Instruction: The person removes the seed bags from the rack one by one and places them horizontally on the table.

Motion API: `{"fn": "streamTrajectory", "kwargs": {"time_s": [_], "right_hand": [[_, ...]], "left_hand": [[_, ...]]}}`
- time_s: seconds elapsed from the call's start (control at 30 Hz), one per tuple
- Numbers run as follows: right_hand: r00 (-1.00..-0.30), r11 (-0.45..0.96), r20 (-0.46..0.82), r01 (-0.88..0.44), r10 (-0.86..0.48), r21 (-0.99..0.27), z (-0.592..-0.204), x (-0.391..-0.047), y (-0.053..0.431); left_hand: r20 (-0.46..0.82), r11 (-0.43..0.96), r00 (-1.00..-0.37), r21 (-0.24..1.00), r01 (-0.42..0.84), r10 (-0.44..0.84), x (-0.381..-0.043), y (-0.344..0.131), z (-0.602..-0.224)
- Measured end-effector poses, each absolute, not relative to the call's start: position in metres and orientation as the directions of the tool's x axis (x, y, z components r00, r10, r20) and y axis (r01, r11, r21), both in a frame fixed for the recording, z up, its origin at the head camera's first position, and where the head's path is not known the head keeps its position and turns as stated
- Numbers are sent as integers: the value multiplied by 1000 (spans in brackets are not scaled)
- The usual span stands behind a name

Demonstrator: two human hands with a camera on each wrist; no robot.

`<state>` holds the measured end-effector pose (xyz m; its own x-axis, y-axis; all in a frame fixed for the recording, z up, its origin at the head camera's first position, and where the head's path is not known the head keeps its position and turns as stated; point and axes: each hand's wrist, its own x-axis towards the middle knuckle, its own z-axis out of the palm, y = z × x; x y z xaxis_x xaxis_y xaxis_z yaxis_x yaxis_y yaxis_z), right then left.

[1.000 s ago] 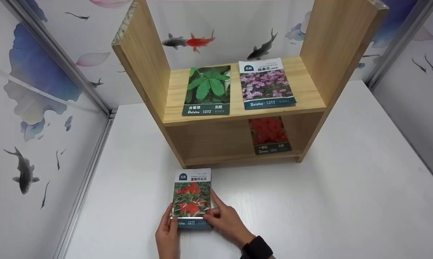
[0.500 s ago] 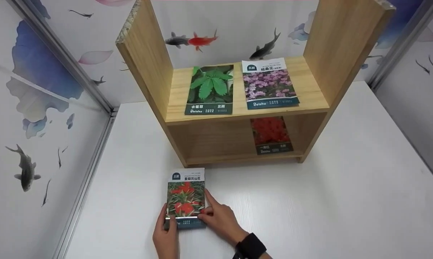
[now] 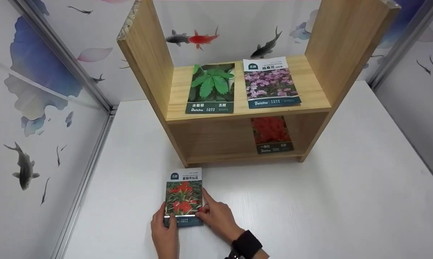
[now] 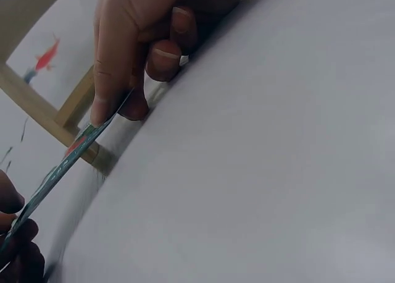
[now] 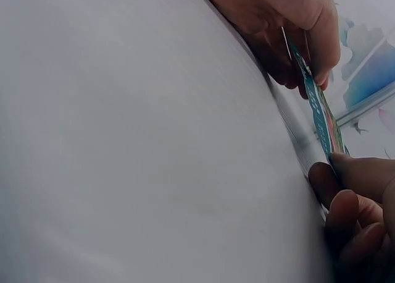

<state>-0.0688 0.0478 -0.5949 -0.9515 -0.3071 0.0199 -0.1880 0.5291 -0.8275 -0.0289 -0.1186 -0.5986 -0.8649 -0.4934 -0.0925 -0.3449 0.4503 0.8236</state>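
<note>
Both hands come in low from the near edge, the left hand [image 3: 165,230] pinching the lower left corner of a seed packet [image 3: 183,198] and the right hand [image 3: 219,220] its right edge – thumbs on top, other fingers beneath. The packet sits between them, in front of the wooden shelf's [image 3: 216,142] left side, face up – red flowers among green leaves, white header above, dark teal band below.

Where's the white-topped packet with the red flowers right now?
In the head view, the white-topped packet is low, left of centre, held between the left hand and right hand, just in front of the wooden shelf.
</note>
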Motion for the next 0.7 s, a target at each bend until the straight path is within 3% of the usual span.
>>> {"fn": "streamTrajectory", "kwargs": {"time_s": [0.37,0.7], "right_hand": [[-963,559,-33,-128,-268,-819,-594,-71,43],[-964,538,5,-151,-264,-829,-593,-70,42]], "left_hand": [[-57,512,-866,787,-345,-496,-31,-115,-596],[-113,525,-859,749,-404,-500,-36,-112,-593]]}}
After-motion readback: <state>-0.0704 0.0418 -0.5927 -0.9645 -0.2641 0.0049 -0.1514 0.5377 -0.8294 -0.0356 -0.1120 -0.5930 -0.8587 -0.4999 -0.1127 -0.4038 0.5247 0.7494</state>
